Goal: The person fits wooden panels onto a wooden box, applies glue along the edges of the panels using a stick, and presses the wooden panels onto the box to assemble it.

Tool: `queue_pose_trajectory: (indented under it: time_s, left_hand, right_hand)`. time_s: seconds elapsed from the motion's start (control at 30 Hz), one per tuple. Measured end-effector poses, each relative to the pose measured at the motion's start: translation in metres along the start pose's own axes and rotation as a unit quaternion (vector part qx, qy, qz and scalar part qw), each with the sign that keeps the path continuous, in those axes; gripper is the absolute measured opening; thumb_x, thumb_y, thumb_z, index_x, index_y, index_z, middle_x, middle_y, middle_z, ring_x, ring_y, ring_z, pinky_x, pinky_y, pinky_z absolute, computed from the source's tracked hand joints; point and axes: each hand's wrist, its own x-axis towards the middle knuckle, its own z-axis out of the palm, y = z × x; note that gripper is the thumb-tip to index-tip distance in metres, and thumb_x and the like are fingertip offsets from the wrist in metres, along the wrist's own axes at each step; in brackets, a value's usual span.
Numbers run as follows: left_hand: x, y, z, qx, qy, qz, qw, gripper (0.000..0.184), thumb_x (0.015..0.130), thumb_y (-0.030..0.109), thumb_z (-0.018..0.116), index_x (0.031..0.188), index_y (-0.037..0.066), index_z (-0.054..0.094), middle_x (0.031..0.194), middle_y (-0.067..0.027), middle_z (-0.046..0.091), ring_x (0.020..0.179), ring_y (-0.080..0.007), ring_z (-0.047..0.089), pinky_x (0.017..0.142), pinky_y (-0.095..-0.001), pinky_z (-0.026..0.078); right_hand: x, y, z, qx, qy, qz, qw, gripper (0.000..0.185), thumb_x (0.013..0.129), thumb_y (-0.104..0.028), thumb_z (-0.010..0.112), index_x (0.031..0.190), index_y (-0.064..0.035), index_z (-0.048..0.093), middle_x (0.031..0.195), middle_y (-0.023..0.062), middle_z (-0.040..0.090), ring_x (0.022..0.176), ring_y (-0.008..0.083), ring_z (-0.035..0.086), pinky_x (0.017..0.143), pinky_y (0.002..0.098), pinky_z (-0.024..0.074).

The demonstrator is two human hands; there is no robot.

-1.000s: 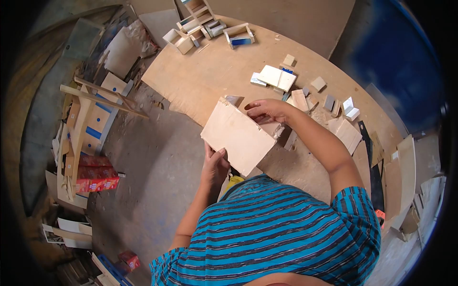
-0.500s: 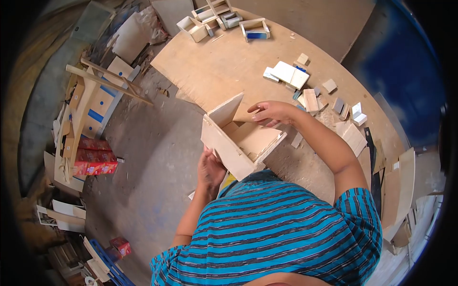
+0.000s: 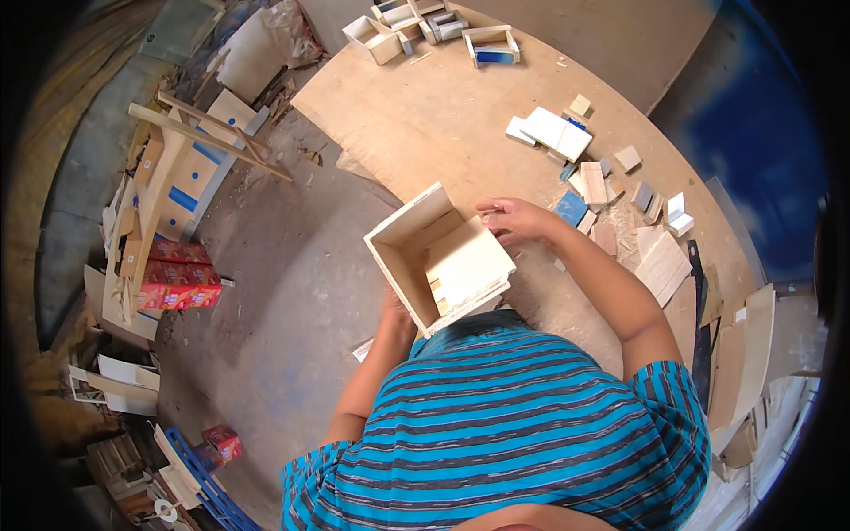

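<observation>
A small open box of pale wood (image 3: 465, 258) is tilted in front of my striped shirt, its hollow inside facing up towards me. My left hand (image 3: 396, 310) supports it from the left and below, with the fingers mostly hidden behind the side panel. At the box's right edge is my right hand (image 3: 515, 219), its bent fingers against the panel there. A blue-faced wooden piece (image 3: 570, 208) lies on the table just beyond my right hand.
Wooden blocks and a white-topped piece (image 3: 558, 133) lie on the curved-looking wooden table (image 3: 398, 106). Several small box frames (image 3: 492, 46) stand at its far end. Red cartons (image 3: 181, 281) and leaning boards are on the left; more boards (image 3: 742, 354) lean on the right.
The box has turned so that more of its inside faces me. My right hand has come from just off the box to its right edge, and its fingers have drawn in.
</observation>
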Motion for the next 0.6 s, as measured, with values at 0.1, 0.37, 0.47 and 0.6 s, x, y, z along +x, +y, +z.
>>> queue_pose_trajectory:
  time_s: [0.1,0.37,0.47,0.6]
  left_hand:
    - [0.005,-0.002,-0.006,-0.002,0.010,-0.014,1.000,0.066,0.090,0.054,0.051,0.133,0.004,0.043,0.125,-0.0138,0.055,0.111,-0.0280,0.056,0.096,-0.0445,0.047]
    - [0.017,0.002,-0.011,-0.003,-0.013,-0.041,0.999,0.064,0.091,0.053,0.051,0.132,0.004,0.044,0.124,-0.0139,0.055,0.110,-0.0280,0.057,0.096,-0.0443,0.047]
    - [0.022,0.004,-0.011,-0.001,-0.024,-0.046,0.999,0.064,0.091,0.052,0.051,0.132,0.004,0.044,0.124,-0.0139,0.056,0.109,-0.0280,0.057,0.095,-0.0442,0.048]
    - [0.029,0.008,-0.009,0.002,-0.047,-0.055,0.997,0.063,0.091,0.052,0.050,0.132,0.004,0.044,0.124,-0.0140,0.056,0.109,-0.0280,0.057,0.095,-0.0441,0.048]
  right_hand:
    - [0.000,0.011,0.006,0.086,0.010,-0.005,0.996,0.050,0.094,-0.034,0.054,0.134,-0.0062,0.046,0.116,0.0079,0.060,0.098,0.0178,0.059,0.083,0.0332,0.0498]
    - [-0.025,0.015,0.028,0.173,0.027,0.009,0.984,0.048,0.097,-0.046,0.043,0.125,-0.0086,0.053,0.110,0.0062,0.059,0.094,0.0188,0.055,0.082,0.0378,0.0484]
    - [-0.024,0.017,0.031,0.201,0.037,0.009,0.979,0.048,0.097,-0.042,0.044,0.129,-0.0058,0.051,0.113,0.0069,0.060,0.099,0.0179,0.056,0.084,0.0352,0.0493]
    - [-0.017,0.025,0.029,0.259,0.049,0.001,0.965,0.039,0.094,-0.033,0.049,0.120,-0.0053,0.057,0.105,0.0067,0.061,0.094,0.0191,0.056,0.083,0.0375,0.0481]
